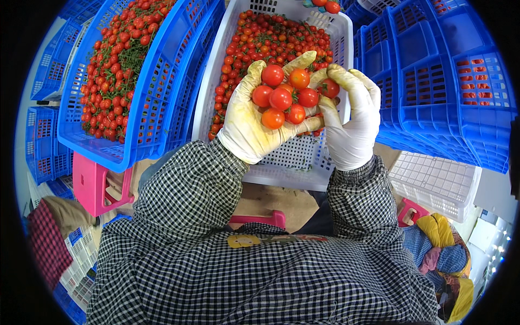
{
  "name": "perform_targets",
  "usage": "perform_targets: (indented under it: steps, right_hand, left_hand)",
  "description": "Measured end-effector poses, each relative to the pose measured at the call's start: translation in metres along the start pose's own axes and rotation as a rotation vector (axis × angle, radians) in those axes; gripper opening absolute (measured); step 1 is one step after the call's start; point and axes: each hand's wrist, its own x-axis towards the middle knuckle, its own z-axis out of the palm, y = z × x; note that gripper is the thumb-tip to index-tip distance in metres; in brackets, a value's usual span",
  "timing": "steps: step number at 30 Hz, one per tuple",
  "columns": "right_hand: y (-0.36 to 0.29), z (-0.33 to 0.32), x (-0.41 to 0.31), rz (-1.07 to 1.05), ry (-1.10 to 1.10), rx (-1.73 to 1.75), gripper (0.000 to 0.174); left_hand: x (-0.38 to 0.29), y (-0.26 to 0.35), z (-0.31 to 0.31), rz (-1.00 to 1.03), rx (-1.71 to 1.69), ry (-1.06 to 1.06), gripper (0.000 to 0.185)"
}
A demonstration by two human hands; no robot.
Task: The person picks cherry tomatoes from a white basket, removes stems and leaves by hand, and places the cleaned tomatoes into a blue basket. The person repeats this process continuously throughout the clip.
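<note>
My left hand [254,118], in a stained white glove, cups several loose cherry tomatoes [280,98] over a white perforated plastic basket [286,172]. My gloved right hand [353,109] pinches a single cherry tomato [328,88] by its green stem end, just right of the cupped ones. Below both hands, a mass of small red and orange tomatoes [264,44] with green stems fills the far part of the basket. The near part of its floor shows bare mesh with a few green scraps.
At left stands a blue crate [154,93] heaped with cherry tomatoes and stems. Stacked blue crates [438,81] rise at right, above a white crate [436,178]. A pink stool [91,183] sits lower left. Another person's gloved hand [315,3] holds tomatoes at the top edge.
</note>
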Motion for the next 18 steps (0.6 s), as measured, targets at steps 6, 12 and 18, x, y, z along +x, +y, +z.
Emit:
perform_targets:
  steps: [6, 12, 18]
  right_hand:
    - [-0.001, -0.002, 0.006, -0.081, -0.002, 0.089, 0.046]
    - [-0.009, 0.0, 0.009, -0.004, -0.148, 0.038, 0.042]
    - [-0.008, 0.004, 0.005, 0.14, -0.17, 0.093, 0.037]
  left_hand:
    - [0.0, 0.001, -0.004, -0.049, -0.08, -0.016, 0.068]
    - [-0.002, -0.003, -0.018, -0.092, -0.111, 0.059, 0.062]
    - [-0.002, -0.008, -0.019, -0.081, -0.038, 0.153, 0.064]
